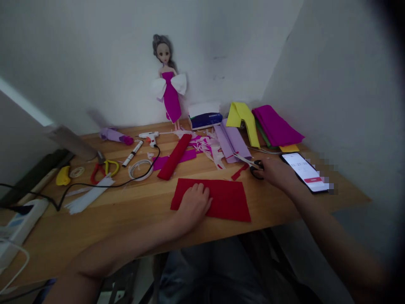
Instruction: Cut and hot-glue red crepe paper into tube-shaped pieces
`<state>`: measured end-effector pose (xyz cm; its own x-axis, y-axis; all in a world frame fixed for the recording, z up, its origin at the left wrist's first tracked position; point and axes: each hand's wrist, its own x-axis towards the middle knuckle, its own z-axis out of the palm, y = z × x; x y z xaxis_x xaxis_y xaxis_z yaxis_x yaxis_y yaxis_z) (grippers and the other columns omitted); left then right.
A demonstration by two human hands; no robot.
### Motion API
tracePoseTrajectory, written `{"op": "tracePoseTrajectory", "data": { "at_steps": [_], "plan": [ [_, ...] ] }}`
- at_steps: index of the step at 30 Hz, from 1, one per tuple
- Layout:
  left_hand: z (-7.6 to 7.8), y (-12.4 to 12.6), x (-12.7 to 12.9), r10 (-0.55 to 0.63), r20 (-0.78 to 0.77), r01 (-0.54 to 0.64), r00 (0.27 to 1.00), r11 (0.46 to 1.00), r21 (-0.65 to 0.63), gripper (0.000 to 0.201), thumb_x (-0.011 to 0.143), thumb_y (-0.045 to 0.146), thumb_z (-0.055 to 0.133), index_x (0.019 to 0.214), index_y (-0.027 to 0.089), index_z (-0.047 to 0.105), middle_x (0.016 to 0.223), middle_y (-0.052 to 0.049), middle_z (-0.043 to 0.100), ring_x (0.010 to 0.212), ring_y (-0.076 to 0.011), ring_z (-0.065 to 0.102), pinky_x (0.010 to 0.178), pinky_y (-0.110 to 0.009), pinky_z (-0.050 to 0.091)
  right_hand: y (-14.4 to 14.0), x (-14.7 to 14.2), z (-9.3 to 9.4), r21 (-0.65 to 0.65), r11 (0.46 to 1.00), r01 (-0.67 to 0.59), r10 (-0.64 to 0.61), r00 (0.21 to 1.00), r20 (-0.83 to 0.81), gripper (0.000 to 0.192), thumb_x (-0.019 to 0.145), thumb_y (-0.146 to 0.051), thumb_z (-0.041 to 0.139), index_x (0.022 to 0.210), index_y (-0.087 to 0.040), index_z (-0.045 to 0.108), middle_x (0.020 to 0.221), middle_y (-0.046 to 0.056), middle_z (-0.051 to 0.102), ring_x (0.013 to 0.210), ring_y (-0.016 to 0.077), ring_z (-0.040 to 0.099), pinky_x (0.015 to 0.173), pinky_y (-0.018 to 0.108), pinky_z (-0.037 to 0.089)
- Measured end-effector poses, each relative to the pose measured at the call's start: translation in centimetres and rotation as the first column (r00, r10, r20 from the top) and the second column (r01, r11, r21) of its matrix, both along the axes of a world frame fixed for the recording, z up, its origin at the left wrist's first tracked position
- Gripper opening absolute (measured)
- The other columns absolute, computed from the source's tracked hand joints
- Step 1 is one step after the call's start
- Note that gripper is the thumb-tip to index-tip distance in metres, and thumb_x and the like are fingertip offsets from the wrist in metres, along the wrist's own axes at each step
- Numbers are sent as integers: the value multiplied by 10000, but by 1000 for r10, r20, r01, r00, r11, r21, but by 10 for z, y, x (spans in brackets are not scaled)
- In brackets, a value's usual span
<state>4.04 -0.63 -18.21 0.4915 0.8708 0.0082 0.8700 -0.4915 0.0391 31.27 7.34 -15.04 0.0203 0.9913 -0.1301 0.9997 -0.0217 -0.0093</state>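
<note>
My left hand [194,204] lies on a red sheet of felt-like material [229,200] near the table's front edge, its fingers laid out and pressing the left half of the sheet. My right hand [278,172] grips the black handles of a pair of scissors [252,163], the blades pointing left over a folded lilac sheet [232,141]. A narrow red strip [239,172] lies just under the scissors. Behind my left hand rests a rolled red piece [175,157], on top of a flat magenta piece [188,156].
A doll [171,90] in a magenta dress leans on the wall. Around are a glue gun [150,137], white tape roll [141,169], marker [133,153], pliers [105,169], tissue pack [205,116], yellow [243,120] and magenta [278,124] sheets, phone [305,172] and power strip [23,228].
</note>
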Motion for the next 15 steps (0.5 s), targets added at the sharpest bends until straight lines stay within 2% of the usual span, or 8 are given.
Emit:
{"op": "tracePoseTrajectory", "data": {
  "at_steps": [2,5,8,10,13,15],
  "plan": [
    [3,12,-10,35,56,-35,998,999,-1,311,922,228,499,1166,53,579,1124,-180,599,1048,-308,567,891,-424,474,1,5,1,-26,1000,-5,4,1000,-11,234,816,-339,545,862,-152,679,863,133,703,769,260,649,554,290,339],
    [4,32,-33,78,152,-76,985,997,-19,448,878,262,593,1263,55,495,1249,-203,542,1150,-319,521,979,-457,424,1,9,2,-51,999,-6,5,1000,-23,214,810,-323,548,846,-167,689,882,118,703,773,247,648,559,286,352],
    [-1,46,-58,92,247,-72,965,993,-89,402,822,237,665,1180,92,555,1141,-169,607,1062,-301,578,931,-460,450,-1,13,-1,-74,997,2,-4,1000,-23,192,790,-301,573,836,-158,693,860,121,701,770,251,647,563,292,363],
    [-5,51,-74,95,327,-49,940,988,-147,261,809,190,661,1058,124,615,1024,-120,644,965,-260,613,868,-410,477,-1,18,-6,-82,996,18,-20,1000,-22,184,782,-292,589,851,-153,688,864,123,700,767,253,647,562,293,370],
    [-9,51,-91,120,468,-14,875,975,-223,60,830,192,613,868,165,651,894,-57,644,863,-196,618,793,-324,484,-2,22,-11,-84,996,24,-26,999,-28,168,785,-268,604,871,-148,683,896,127,697,804,267,647,575,302,386],
    [-10,49,-100,178,555,-29,812,963,-266,103,839,262,604,823,171,648,866,-47,643,832,-187,611,760,-310,480,-7,21,-7,-75,997,17,-19,999,-26,179,812,-268,601,904,-136,678,936,142,689,850,279,643,606,317,408]
  ]
}}
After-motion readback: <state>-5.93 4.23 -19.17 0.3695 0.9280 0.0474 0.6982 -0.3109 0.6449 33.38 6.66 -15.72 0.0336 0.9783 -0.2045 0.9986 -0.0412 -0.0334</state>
